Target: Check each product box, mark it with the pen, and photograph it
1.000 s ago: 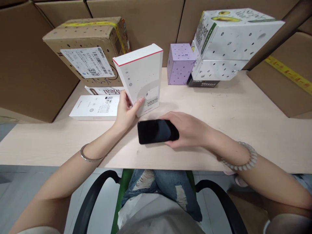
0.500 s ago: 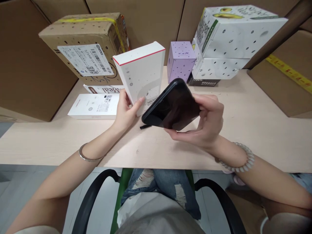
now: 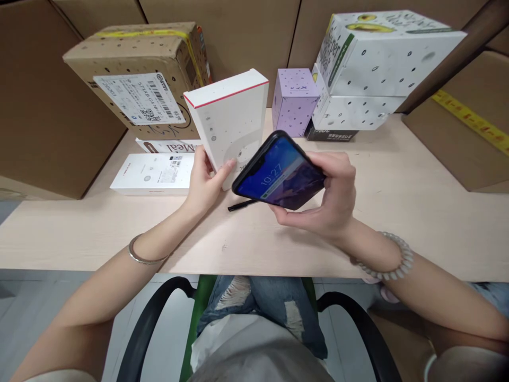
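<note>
My left hand (image 3: 209,178) is closed around the lower left side of a white power bank box (image 3: 234,122) with a red edge along its top. The box stands tilted on or just above the table; its bottom is hidden. My right hand (image 3: 328,193) grips a black smartphone (image 3: 282,172) by its edges, thumb below and fingers above. Its screen is lit and reads 10:27. The phone covers the box's lower right part. A black pen (image 3: 240,205) lies on the table, partly hidden under the phone.
A flat white box (image 3: 153,175) lies at the left, before a taped brown carton (image 3: 135,79). Behind the phone stand a purple box (image 3: 295,103) and stacked white boxes (image 3: 366,63). Large cardboard cartons (image 3: 469,122) flank the table (image 3: 417,223).
The phone's dark screen has lit up, showing the time. My right hand has shifted slightly left, and more of the pen shows. My left hand and the box have hardly moved.
</note>
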`<state>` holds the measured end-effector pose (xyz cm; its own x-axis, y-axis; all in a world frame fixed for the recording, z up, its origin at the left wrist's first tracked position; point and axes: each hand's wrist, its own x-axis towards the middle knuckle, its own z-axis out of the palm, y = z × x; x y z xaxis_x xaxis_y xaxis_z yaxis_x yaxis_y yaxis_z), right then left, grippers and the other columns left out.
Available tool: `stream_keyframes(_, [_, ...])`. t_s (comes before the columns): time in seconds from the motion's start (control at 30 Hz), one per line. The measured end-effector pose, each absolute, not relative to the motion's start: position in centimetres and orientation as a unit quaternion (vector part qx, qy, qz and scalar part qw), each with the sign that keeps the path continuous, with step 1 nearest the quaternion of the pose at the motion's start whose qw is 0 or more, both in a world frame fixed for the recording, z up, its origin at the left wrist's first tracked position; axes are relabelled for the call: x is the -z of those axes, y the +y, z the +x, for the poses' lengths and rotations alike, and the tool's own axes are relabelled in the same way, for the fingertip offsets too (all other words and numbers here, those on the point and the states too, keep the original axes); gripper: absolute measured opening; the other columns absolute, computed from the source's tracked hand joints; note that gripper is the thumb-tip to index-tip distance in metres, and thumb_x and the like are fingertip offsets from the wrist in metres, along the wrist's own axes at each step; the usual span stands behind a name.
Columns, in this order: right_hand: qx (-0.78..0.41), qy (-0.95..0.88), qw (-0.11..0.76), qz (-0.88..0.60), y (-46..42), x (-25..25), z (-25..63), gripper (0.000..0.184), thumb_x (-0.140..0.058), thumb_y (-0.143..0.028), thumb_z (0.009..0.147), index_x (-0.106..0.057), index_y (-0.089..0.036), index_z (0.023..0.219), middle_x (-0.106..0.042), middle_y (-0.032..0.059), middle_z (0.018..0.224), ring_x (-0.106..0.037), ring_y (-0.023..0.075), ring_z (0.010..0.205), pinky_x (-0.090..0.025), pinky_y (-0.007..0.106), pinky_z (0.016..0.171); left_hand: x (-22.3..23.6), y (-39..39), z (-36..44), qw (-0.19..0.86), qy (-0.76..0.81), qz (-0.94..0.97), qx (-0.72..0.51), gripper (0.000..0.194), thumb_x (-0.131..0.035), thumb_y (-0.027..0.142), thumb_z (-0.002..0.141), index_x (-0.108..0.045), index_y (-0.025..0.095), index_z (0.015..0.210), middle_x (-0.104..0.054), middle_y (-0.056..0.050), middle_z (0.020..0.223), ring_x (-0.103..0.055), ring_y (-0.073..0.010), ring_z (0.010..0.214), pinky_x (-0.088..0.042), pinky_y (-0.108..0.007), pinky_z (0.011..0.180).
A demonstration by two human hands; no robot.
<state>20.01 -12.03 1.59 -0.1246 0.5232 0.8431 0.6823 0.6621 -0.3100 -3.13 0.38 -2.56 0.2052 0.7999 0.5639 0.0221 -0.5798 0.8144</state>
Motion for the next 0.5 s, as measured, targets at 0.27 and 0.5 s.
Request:
stream_keyframes(0.27, [-0.087,-0.844,0.36,-0.388,-11.4,-1.8,20.3,0.074,-0.078,-0.029,0.077,-0.048,-0.025,0.145,-0.07,0.0131,0.133,-0.068,0.0332,0.119,-0.059,0.05,0.097,2.7,0.6,-3.5,0.356,0.327,0.693,-0.535,0.056,-0.081,0.065,0.087,-0.053,0.027,0.118,-0.066,-0.005,0.127,-0.067,-0.0251,0.121,-0.056,-0.044,0.109])
stream_keyframes(0.5, [-0.147,-0.888,0.181,-0.395,-11.4,-1.6,20.0,0.059,-0.081,-0.035,0.069,-0.062,-0.017,0.121,-0.07,0.015,0.115,-0.066,0.0338,0.104,-0.054,0.048,0.089,3.5,0.8,-3.8,0.359,0.344,0.686,-0.532,0.056,-0.084,0.053,0.084,-0.05,0.027,0.121,-0.063,-0.005,0.124,-0.065,-0.0246,0.119,-0.057,-0.043,0.105])
